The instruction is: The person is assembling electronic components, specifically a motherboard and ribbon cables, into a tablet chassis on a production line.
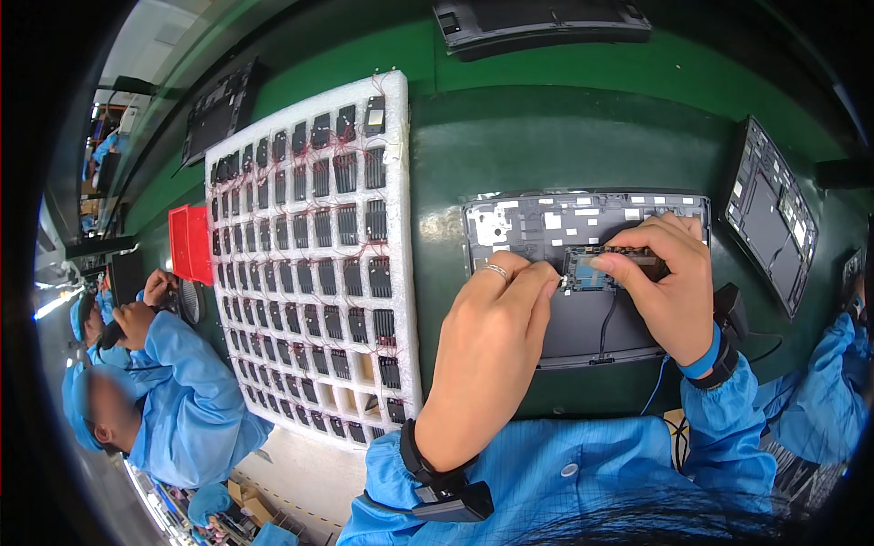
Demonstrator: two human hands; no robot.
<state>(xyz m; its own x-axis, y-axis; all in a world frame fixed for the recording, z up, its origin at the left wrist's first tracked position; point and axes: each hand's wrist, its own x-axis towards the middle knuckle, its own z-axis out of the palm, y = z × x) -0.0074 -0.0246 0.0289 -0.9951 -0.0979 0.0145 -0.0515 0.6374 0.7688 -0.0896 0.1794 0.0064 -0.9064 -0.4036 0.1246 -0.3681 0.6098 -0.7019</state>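
Note:
In front of me a dark grey device panel (583, 335) with silver and white patches lies on the green bench. Just above its surface is a small circuit board (596, 273), dark with a blue area. My right hand (669, 282) pinches this board, thumb on top and fingers along its far edge. At the board's left end my left hand (501, 332) is closed, thumb against forefinger. Whatever sits between those fingertips is hidden. A black cable (607, 320) runs from beneath the board to the panel's near edge.
A white foam tray (401, 227) at the left holds many black parts with thin red wires. Behind it sits a red bin (190, 244). More panels lie at the far side (546, 25) and right (772, 214). A co-worker in blue (196, 400) works at the left.

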